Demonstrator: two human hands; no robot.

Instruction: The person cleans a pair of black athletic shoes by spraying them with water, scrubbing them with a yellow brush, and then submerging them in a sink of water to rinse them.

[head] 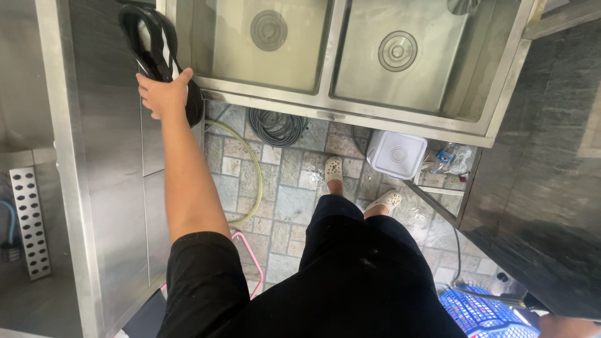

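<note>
My left hand (161,94) reaches forward to the near left corner of a steel double sink (325,103). It is shut on a black curved object (150,37), maybe a pan, with a pale inner side; the object rests against the steel counter (106,125) beside the sink. Both basins look bare apart from their round drains. Only a sliver of my right hand (566,327) shows at the bottom right corner, next to a blue plastic basket (482,316) with a metal handle. Its fingers are out of frame.
Under the sink lie a coiled grey hose (275,125), a yellow-green hose (253,169), a white square tub (395,154) and a plastic bag (451,158). My feet in white clogs (332,169) stand on stone tiles. A perforated metal plate (28,219) sits left; a pink wire frame (250,256) stands near my leg.
</note>
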